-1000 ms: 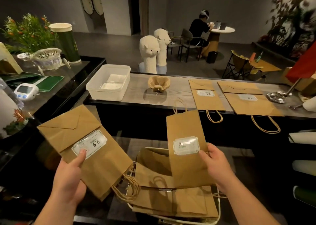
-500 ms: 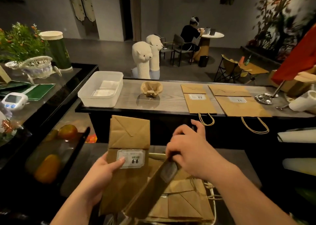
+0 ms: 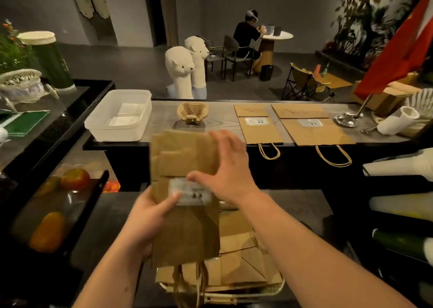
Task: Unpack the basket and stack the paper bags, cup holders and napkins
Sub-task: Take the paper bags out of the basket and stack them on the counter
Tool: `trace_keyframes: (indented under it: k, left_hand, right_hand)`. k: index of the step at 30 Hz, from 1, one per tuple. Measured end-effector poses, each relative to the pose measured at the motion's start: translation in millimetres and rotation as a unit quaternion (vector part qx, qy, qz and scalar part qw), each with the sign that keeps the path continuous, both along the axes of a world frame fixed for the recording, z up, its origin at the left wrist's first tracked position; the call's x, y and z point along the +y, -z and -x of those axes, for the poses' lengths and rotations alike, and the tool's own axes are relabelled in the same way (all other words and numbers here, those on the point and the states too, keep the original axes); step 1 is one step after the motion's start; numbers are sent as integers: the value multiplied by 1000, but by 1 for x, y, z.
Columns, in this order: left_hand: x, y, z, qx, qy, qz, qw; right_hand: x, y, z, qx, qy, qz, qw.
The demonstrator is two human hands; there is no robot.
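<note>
The left hand (image 3: 150,218) pinches the paper bags (image 3: 185,157) over the basket (image 3: 278,286), thumb on the label (image 3: 192,194); the right hand (image 3: 229,167), spread flat, presses their edge. If they are squared unevenly, one bag could slip and fall back in.

The held paper bag (image 3: 185,232) is made of matt brown kraft paper. The counter (image 3: 164,120) is finished in grained wood, the tub (image 3: 117,129) in translucent plastic, the flag stand (image 3: 346,119) in polished metal.

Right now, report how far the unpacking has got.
Done: small bag, large bag, cup holder and napkins in the tub lie on the counter. In hand: left hand grips the lifted bags, right hand presses them. Left: remaining bags lie in the basket.
</note>
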State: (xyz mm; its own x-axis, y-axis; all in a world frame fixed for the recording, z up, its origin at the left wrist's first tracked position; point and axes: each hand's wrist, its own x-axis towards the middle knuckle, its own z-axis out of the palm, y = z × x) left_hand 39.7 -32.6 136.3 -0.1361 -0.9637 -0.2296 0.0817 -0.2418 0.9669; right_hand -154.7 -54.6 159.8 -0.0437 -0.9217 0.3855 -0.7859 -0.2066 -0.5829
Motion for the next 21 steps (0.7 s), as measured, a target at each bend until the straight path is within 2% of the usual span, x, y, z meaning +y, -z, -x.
trace_keyframes:
  k: [1,3,5,8,10,12,13,15,17,19,21]
  left_hand:
    - [-5,-2,-4,26,-50,-12,998]
    - [-12,-6,-17,69,-125,-17,990]
    - [-18,-7,-33,110,-164,-12,980]
    - [-22,-2,-44,117,-180,-17,977]
    - [-21,1,-46,111,-186,-19,976]
    - [-20,4,-47,110,-206,-27,972]
    - [-19,4,-47,111,-217,-31,969]
    - [-19,3,-46,115,-235,-36,964]
    - [-18,0,-47,116,-250,-31,961]
    - [-17,-2,-51,113,-266,-19,957]
    - [-16,-3,-58,113,-286,-9,952]
  right_hand:
    - [3,5,10,-111,11,-44,993]
    - [13,26,36,-288,44,-135,947]
    - [25,53,60,-343,96,-176,918]
    - [40,81,77,-334,142,-167,917]
    - [48,91,74,-270,126,-187,936]
    - [55,105,61,-104,77,-231,964]
    - [58,115,52,-15,39,-260,965]
    - [63,140,33,119,-32,-330,936]
    - [66,163,24,191,-46,-387,901]
    - [68,171,23,213,-30,-396,893]
    - [70,164,21,254,-30,-349,902]
